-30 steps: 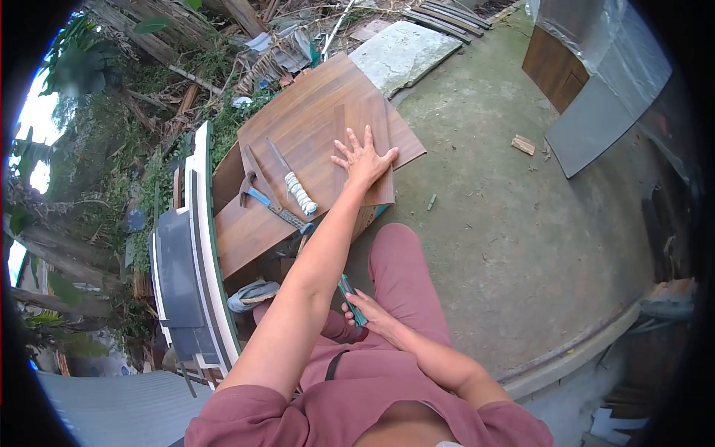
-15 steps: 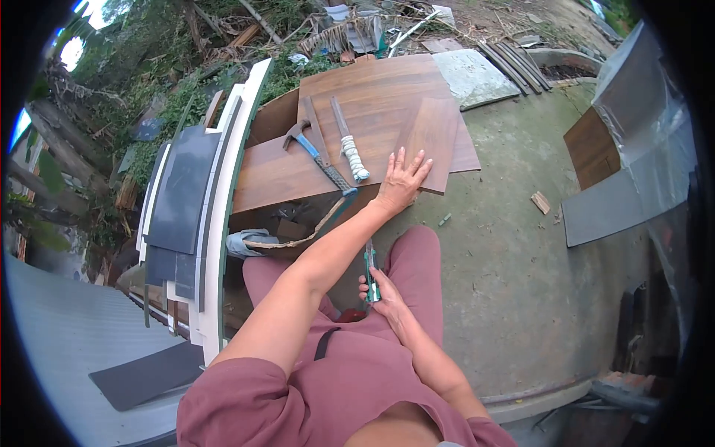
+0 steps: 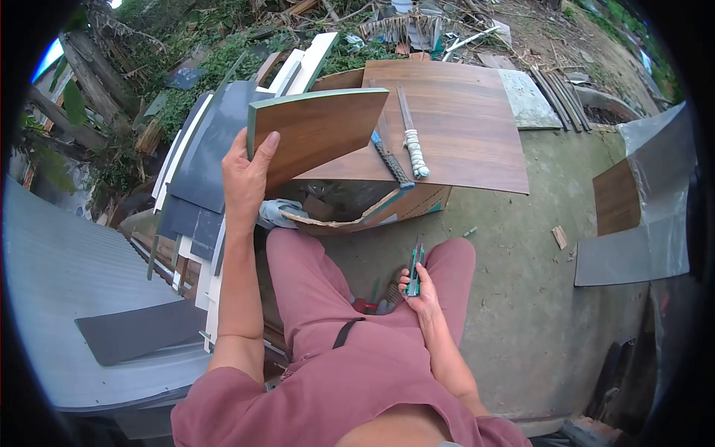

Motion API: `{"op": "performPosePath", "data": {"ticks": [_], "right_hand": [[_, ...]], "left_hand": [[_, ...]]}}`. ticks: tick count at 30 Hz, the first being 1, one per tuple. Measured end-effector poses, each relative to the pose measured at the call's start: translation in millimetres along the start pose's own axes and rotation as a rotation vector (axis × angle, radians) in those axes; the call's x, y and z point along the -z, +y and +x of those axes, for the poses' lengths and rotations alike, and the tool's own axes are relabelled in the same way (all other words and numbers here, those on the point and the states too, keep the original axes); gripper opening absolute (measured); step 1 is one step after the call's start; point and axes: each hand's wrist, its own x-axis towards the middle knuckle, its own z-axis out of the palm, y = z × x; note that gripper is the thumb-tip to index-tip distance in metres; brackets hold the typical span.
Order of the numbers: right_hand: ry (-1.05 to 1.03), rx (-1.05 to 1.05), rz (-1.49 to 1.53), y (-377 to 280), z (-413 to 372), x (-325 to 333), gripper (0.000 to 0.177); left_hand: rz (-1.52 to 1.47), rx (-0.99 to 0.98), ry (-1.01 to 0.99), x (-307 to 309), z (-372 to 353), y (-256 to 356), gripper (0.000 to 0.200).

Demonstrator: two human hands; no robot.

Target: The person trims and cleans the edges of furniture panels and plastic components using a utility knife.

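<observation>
My left hand (image 3: 247, 175) grips one end of a wood-grain board (image 3: 320, 130) with a pale green edge. The board is lifted and tilted, its brown face toward me. My right hand (image 3: 421, 289) is closed around a green utility knife (image 3: 414, 274), held low by my right thigh with its tip pointing away. On the larger wood-grain panel (image 3: 477, 127) lie a knife (image 3: 415, 153) with a cloth-wrapped handle and a hammer (image 3: 392, 160) with a blue and black handle. The raised board hides the hammer's head.
An open cardboard box (image 3: 406, 208) supports the panel. Dark and white boards (image 3: 216, 141) are stacked at my left. A grey sheet (image 3: 618, 257) leans by plastic-covered panels at right. A wood scrap (image 3: 559, 237) lies on the concrete floor (image 3: 521, 313).
My left hand has gone from lying flat on the smaller board to gripping it, lifting it off the panel and bringing it left. My right hand still holds the utility knife. The view has shifted.
</observation>
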Motion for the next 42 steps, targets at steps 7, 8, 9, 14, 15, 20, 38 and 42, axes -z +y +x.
{"op": "performPosePath", "data": {"ticks": [7,8,9,14,15,20,38,42], "right_hand": [[0.038,0.107,-0.396,18,-5,-15,0.017],[0.032,0.148,-0.502,22,-7,-18,0.019],[0.033,0.145,-0.505,26,-11,-23,0.019],[0.067,0.461,-1.216,38,-47,-76,0.048],[0.05,0.561,-1.384,40,-54,-90,0.049],[-0.273,1.03,-1.656,50,-71,-217,0.045],[-0.475,1.268,-2.044,71,-55,-285,0.048],[-0.48,1.338,-2.06,71,-50,-282,0.048]], "left_hand": [[0.151,0.12,0.058,76,-12,-32,0.035],[0.162,0.105,0.056,78,-12,-43,0.036],[0.173,0.092,0.053,80,-13,-54,0.036],[0.219,0.055,0.023,78,-17,-77,0.037],[0.226,0.05,0.024,78,-19,-78,0.037],[0.317,-0.034,-0.04,73,-31,-76,0.033],[0.318,0.013,-0.066,69,-48,-97,0.027],[0.313,0.002,-0.074,69,-49,-100,0.027]]}}
